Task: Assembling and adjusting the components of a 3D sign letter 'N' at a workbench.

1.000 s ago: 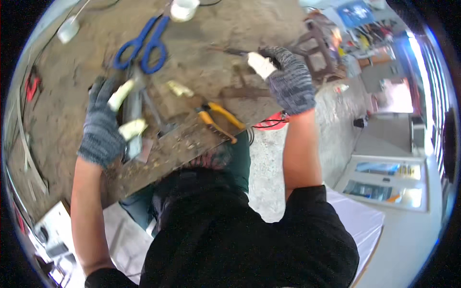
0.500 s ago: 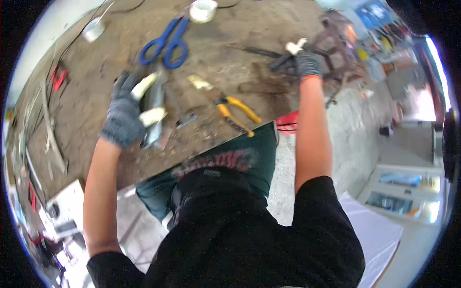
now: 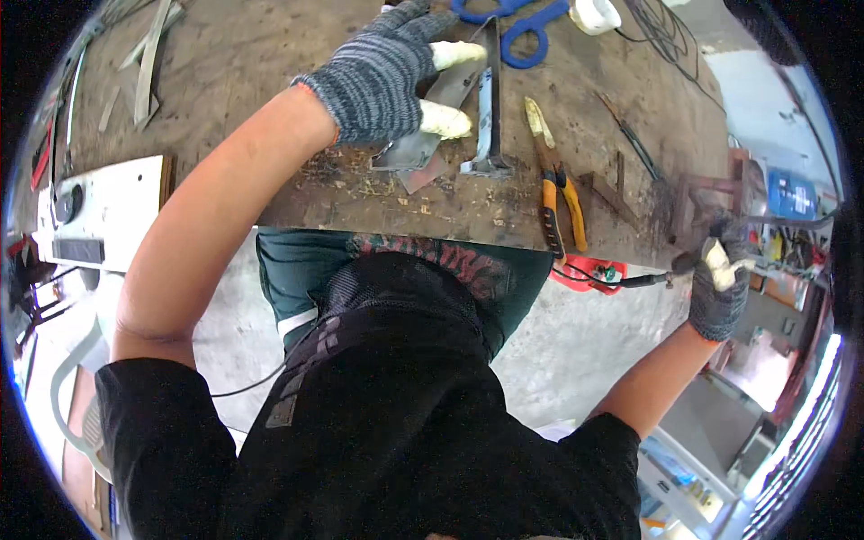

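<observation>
The left hand (image 3: 382, 76), in a grey knitted glove with pale fingertips, is seen at the upper middle of the frame, laid flat on a grey metal piece (image 3: 423, 144) that rests on the rusty tabletop (image 3: 270, 54); its fingers are spread slightly apart and pressed down on the metal rather than wrapped around it. Just to the right of that piece a narrow metal bar (image 3: 488, 108) is laid lengthwise, and further right a pair of orange-handled pliers (image 3: 553, 184) is lying near the tabletop's front edge. Blue-handled scissors (image 3: 522, 22) and a white roll of tape (image 3: 597, 13) are found at the top edge of the frame. Metal shavings are scattered around the grey piece. The right hand (image 3: 720, 288), gloved likewise, is held out at the right of the frame, off the tabletop, with its fingers closed on a dark handle (image 3: 670, 270) from which a cable runs toward a red object (image 3: 589, 270) below the tabletop's edge.
</observation>
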